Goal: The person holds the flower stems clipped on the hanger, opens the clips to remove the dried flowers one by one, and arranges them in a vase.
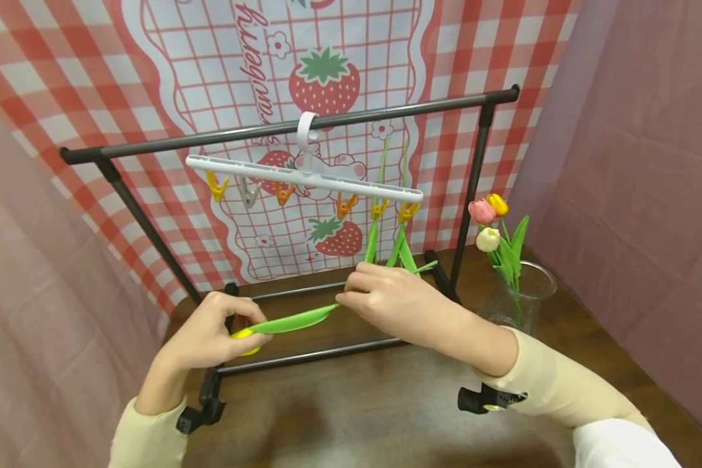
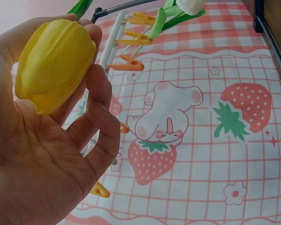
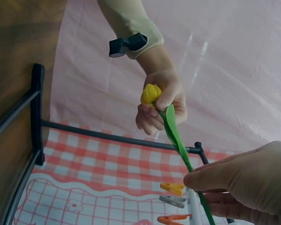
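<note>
A yellow artificial tulip (image 2: 56,63) is held in both hands, its green leaf (image 1: 295,321) spanning the gap between them. My left hand (image 1: 210,331) pinches it just below the bloom between thumb and fingers. Farther along, my right hand (image 1: 398,302) pinches the thin stem (image 3: 206,208), whose end sticks out past the fingers. Above the hands a white clip hanger (image 1: 257,170) hangs from a dark rack bar (image 1: 210,135). Two of its yellow clips grip tulips by the stem, leaves (image 1: 372,242) downward. A white bloom (image 2: 191,5) shows at the left wrist view's top edge.
Other clips on the hanger, a yellow one (image 1: 216,186), a grey one (image 1: 249,192) and orange ones (image 1: 283,193), hold nothing. At the right stands a glass vase (image 1: 541,286) with pink, orange and white tulips (image 1: 488,240). The rack's lower rail (image 1: 310,356) crosses the wooden table (image 1: 351,403).
</note>
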Demonstrator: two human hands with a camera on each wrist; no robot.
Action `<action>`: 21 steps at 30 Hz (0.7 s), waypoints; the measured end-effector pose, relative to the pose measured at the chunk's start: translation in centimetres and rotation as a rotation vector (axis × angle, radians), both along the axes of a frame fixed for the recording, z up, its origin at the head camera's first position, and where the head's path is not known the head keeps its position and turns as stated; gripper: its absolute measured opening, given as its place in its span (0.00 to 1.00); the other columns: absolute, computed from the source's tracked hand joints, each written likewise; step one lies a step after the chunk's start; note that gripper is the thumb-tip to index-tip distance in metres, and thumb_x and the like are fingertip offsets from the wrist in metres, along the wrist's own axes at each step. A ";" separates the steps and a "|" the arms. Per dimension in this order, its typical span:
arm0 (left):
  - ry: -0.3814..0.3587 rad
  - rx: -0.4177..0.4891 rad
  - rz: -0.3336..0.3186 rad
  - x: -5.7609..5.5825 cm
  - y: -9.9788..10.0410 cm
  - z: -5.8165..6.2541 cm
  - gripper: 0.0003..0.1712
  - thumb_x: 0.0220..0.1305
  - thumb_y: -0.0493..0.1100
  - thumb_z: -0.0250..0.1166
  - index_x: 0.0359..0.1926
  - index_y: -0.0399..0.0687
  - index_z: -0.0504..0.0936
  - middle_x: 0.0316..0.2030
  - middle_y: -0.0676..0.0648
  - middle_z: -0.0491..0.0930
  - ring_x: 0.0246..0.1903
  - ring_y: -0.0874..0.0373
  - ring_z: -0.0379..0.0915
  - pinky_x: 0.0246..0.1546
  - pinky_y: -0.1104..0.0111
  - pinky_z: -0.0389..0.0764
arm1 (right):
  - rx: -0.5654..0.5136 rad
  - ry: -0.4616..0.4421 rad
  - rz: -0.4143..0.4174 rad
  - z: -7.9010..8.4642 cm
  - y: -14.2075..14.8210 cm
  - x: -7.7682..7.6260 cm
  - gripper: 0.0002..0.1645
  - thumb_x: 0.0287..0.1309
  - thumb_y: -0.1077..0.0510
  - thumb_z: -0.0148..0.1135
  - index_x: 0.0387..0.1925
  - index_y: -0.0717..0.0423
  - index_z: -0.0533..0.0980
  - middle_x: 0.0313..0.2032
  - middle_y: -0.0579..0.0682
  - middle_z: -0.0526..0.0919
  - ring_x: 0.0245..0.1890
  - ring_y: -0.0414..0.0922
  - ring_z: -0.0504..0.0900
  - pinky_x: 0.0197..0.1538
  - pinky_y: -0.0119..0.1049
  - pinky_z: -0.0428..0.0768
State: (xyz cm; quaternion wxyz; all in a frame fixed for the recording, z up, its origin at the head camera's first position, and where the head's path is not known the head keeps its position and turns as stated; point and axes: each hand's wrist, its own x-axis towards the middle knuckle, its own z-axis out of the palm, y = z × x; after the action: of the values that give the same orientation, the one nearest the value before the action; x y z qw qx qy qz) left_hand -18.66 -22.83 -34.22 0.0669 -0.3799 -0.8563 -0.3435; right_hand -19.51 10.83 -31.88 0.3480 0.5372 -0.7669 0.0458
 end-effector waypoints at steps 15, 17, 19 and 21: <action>0.016 0.146 0.059 -0.4 1.8 -0.4 0.09 0.56 0.34 0.79 0.36 0.52 0.91 0.23 0.56 0.82 0.18 0.69 0.66 0.18 0.74 0.70 | -0.140 0.029 0.000 -0.2 2.1 -1.5 0.13 0.53 0.68 0.79 0.41 0.53 0.90 0.33 0.45 0.87 0.37 0.43 0.83 0.36 0.33 0.86; 0.035 0.215 0.081 -0.7 1.9 -0.7 0.12 0.54 0.33 0.80 0.40 0.48 0.91 0.27 0.55 0.84 0.20 0.68 0.69 0.21 0.74 0.73 | -0.174 0.014 -0.014 -0.1 2.8 -1.7 0.14 0.52 0.69 0.79 0.41 0.53 0.90 0.34 0.46 0.87 0.37 0.44 0.83 0.35 0.34 0.86; 0.058 0.304 0.072 -1.3 1.9 -1.1 0.17 0.52 0.34 0.80 0.45 0.42 0.91 0.32 0.56 0.88 0.23 0.68 0.75 0.26 0.75 0.78 | -0.212 0.003 -0.029 -0.1 3.5 -2.0 0.15 0.51 0.69 0.80 0.41 0.53 0.91 0.34 0.47 0.88 0.36 0.44 0.84 0.34 0.36 0.86; 0.062 0.423 0.038 -2.2 2.0 -1.8 0.19 0.57 0.39 0.80 0.49 0.37 0.90 0.39 0.57 0.91 0.30 0.69 0.83 0.34 0.76 0.83 | -0.250 0.004 -0.041 -0.1 4.3 -2.3 0.16 0.50 0.70 0.80 0.41 0.54 0.91 0.35 0.47 0.89 0.36 0.45 0.84 0.33 0.37 0.86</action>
State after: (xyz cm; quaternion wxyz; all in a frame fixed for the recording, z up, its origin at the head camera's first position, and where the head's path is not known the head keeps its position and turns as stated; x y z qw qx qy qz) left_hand -20.82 -20.86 -35.99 0.1779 -0.3516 -0.7696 -0.5025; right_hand -21.85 15.10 -31.96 0.4145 0.4742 -0.7653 0.1328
